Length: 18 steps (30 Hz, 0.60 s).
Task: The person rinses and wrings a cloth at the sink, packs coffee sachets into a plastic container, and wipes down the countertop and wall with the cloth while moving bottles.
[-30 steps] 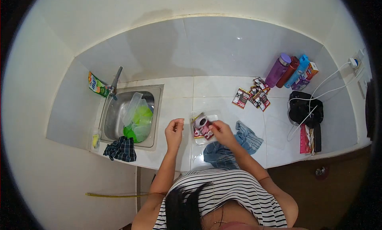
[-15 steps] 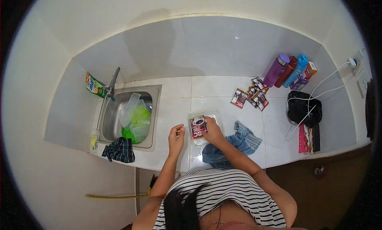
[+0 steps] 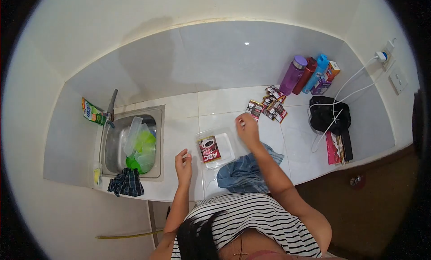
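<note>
A dark red coffee sachet [image 3: 209, 148] marked ABC lies in the left part of a clear plastic container [image 3: 228, 144] on the counter. Just left of that container is my left hand [image 3: 183, 166], fingers loosely bent and apart, holding nothing. My right hand [image 3: 247, 128] is over the counter beyond the container's right side, its fingers loosely curled with nothing visible in them. Its fingertips are close to the lower edge of a single sachet [image 3: 254, 108]. Several more sachets [image 3: 274, 108] overlap in a loose pile to the right of that one.
A crumpled blue cloth [image 3: 244, 173] lies under my right forearm. The steel sink [image 3: 160, 138] at left holds green and clear plastic ware; a dark checked cloth [image 3: 126, 182] hangs at its front. Bottles [image 3: 294, 75], a black pouch [image 3: 330, 115] and white cables stand at right.
My right hand has let go of the sachet in the container and moved up and right toward the loose sachets. My left hand stays beside the container. The camera view has shifted.
</note>
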Available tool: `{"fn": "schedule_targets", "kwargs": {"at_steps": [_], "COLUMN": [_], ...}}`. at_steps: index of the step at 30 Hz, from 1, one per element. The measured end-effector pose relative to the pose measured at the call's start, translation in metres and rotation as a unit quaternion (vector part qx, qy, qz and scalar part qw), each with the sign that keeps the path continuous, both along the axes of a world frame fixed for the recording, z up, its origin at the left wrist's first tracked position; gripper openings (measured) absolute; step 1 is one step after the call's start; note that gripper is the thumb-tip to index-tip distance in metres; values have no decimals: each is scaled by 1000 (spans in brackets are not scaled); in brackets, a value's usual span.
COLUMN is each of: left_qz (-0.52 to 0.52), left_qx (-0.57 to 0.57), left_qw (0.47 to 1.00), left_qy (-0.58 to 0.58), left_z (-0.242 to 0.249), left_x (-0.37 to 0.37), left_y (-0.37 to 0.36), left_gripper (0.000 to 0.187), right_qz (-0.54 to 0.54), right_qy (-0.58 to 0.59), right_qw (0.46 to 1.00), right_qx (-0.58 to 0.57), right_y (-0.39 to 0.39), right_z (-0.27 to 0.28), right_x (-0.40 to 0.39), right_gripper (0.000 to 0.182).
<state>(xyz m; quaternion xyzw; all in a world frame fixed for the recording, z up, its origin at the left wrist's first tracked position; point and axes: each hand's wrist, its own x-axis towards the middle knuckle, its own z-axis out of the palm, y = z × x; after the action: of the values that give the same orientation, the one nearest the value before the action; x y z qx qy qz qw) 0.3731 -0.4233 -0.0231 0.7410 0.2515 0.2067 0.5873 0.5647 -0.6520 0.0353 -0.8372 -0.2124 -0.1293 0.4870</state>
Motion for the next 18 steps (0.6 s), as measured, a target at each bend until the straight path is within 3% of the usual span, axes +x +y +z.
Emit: {"fn": "schedule_targets", "kwargs": {"at_steps": [5, 7, 9, 12, 16, 18], "left_qz": [16, 20, 11, 5, 8, 19], "left_qx": [-5, -10, -25, -31, -45, -47], "left_qw": [1000, 1000, 999, 999, 998, 997], "left_qy": [-7, -18, -19, -18, -37, -54], "left_z": [9, 15, 21, 29, 34, 34], "left_x": [2, 6, 6, 6, 6, 5], "left_y": [-2, -6, -11, -17, -19, -18], "left_gripper": [32, 31, 31, 30, 25, 25], "right_qz": [-97, -110, -114, -131, -133, -169], "right_qy": [-52, 36, 13, -62, -64, 38], "right_qw": [982, 974, 978, 960, 965, 982], "right_qx": [-150, -195, -176, -239, -219, -73], "right_y": [-42, -47, -46, -46, -49, -42], "right_z": [-55, -62, -73, -90, -85, -68], "right_x": [52, 52, 58, 71, 74, 65], "right_gripper": [34, 38, 29, 9, 8, 4]}}
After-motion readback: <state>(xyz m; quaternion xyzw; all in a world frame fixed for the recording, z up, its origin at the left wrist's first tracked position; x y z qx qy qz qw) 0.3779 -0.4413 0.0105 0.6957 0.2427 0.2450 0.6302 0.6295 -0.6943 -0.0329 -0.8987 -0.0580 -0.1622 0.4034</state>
